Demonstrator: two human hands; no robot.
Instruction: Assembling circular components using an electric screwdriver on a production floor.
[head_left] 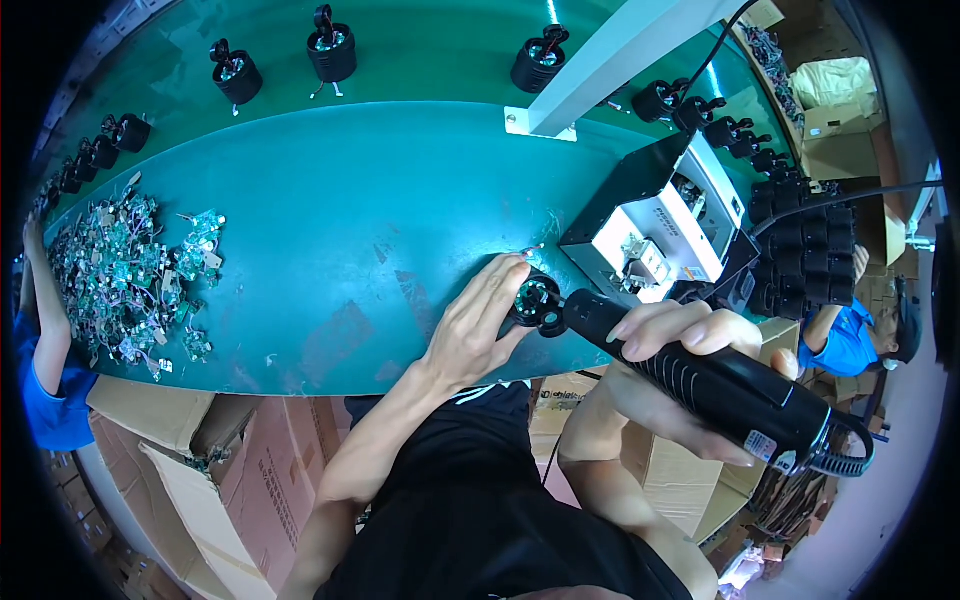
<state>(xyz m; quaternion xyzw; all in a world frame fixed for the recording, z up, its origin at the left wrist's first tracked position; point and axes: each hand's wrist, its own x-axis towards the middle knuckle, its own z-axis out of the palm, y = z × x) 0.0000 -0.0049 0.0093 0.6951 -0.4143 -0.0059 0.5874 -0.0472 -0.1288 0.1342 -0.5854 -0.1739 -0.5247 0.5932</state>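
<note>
Right hand (690, 345) wrapped tight round black electric screwdriver (700, 375), tip down on small round black lamp housing (538, 303). Left hand (480, 325) half curled, fingers steadying housing near front edge of green table (330, 220).

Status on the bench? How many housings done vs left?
Done, it seems: a stack of black housings at right and single ones on the belt; no exact count possible. In hand: left hand steadies one housing on the table while the right hand holds the driver tip to it. Left: a large pile of circuit boards at far left.
</note>
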